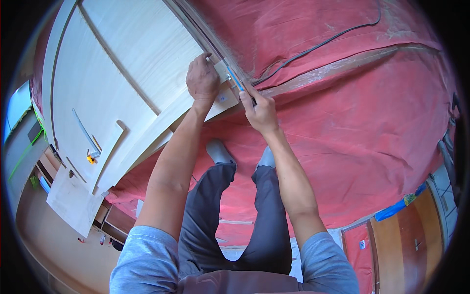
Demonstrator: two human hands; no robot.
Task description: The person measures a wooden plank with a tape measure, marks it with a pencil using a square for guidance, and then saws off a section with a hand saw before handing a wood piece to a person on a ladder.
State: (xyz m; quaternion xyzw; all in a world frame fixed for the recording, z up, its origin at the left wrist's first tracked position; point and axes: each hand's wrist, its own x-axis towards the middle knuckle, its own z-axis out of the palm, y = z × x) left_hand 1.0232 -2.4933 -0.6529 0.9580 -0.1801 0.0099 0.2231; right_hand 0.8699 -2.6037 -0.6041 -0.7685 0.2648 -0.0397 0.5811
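Observation:
A large pale wooden panel (147, 49) with strips along its edges lies at the upper left. My left hand (202, 78) rests over its right edge, fingers curled and pressed together; a small pale bit shows at the fingertips, but what they pinch is mostly hidden. Just to the right, my right hand (260, 109) is closed round a slim blue hand tool (234, 77). That tool points up and left along the panel's edge strip (210, 36). Its exact kind cannot be made out. Beneath both hands is a pale corner piece (224, 99) of wood.
Red sheeting (342, 127) covers the floor, with a black cable (318, 46) running across it. On the panel's left part lie a yellow tape measure (91, 158) and loose wood strips (110, 154). A pale board (73, 203) juts out at lower left.

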